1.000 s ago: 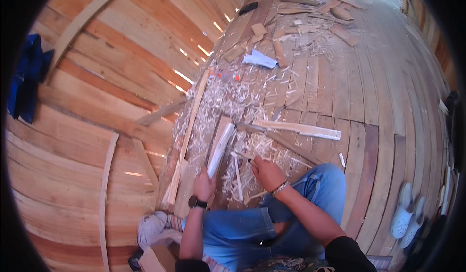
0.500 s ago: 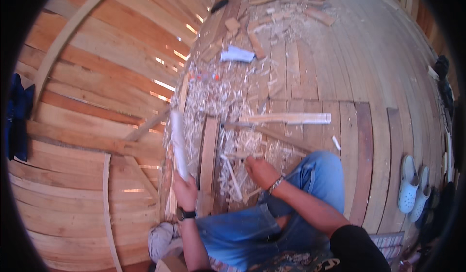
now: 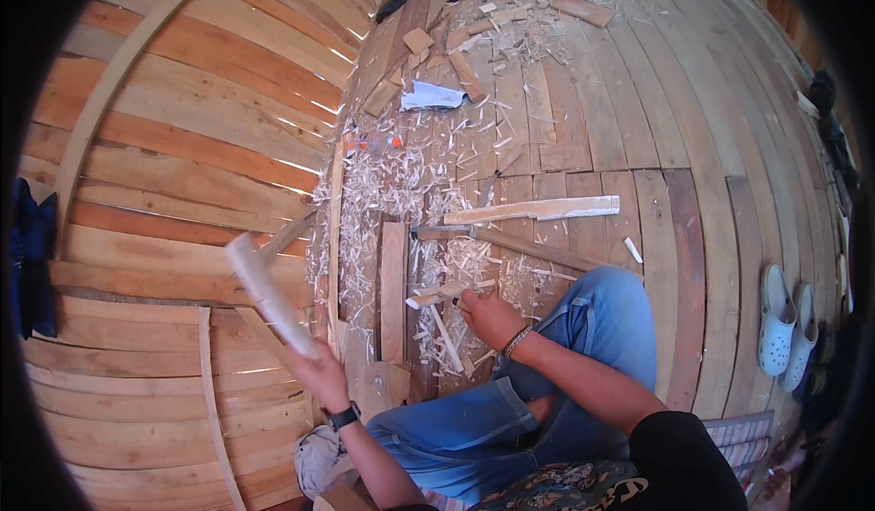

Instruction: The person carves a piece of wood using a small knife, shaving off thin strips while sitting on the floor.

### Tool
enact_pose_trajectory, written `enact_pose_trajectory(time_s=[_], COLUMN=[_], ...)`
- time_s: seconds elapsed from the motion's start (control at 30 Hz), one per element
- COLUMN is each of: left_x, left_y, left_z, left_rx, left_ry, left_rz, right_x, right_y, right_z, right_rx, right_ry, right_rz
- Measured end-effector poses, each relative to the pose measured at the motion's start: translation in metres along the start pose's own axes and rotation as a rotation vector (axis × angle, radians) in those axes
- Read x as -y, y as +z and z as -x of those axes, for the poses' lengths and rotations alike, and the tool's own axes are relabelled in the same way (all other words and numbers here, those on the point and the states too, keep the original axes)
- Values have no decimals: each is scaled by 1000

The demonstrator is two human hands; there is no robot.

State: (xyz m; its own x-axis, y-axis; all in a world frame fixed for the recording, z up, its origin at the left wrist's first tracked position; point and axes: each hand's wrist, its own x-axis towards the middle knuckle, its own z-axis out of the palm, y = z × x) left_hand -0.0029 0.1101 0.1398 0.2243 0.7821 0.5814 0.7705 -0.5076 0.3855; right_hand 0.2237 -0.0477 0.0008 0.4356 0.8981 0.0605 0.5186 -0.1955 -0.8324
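Observation:
My left hand (image 3: 319,374), with a dark watch at the wrist, is closed round the lower end of a long pale piece of wood (image 3: 266,292). The piece slants up to the left, slightly blurred, in front of the plank wall. My right hand (image 3: 492,318) is a fist above the shavings near my bent knee. From it a short flat blade-like piece (image 3: 434,295) points left, with a dark bit by the fingers; its exact kind is unclear. Between my hands a thick wooden block (image 3: 394,283) lies lengthwise on the floor.
Wood shavings (image 3: 378,187) cover the floor ahead. A long-handled tool (image 3: 538,248) and a notched pale board (image 3: 538,208) lie beyond my right hand. A small knife (image 3: 492,183) lies farther off. The plank wall (image 3: 182,237) rises at left; light clogs (image 3: 777,324) stand at right.
The pale piece of wood has swung left and tilted outward in my left hand, away from the block. My right hand has shifted slightly, still closed. The view has moved a little.

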Motion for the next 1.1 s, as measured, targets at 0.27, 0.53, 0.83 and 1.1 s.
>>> enact_pose_trajectory(time_s=[0.27, 0.53, 0.83, 1.1], left_x=[57, 8, 67, 63], left_y=[95, 37, 96, 112], left_z=[97, 43, 146, 153], left_rx=[793, 285, 737, 534], left_ry=[43, -360, -638, -164], left_rz=[-148, 190, -86, -73], right_x=[-10, -23, -18, -20], right_y=[26, 39, 34, 39], right_z=[2, 2, 1, -3], right_rx=[70, 90, 60, 16], right_ry=[20, 36, 55, 40], right_rz=[67, 86, 58, 9])
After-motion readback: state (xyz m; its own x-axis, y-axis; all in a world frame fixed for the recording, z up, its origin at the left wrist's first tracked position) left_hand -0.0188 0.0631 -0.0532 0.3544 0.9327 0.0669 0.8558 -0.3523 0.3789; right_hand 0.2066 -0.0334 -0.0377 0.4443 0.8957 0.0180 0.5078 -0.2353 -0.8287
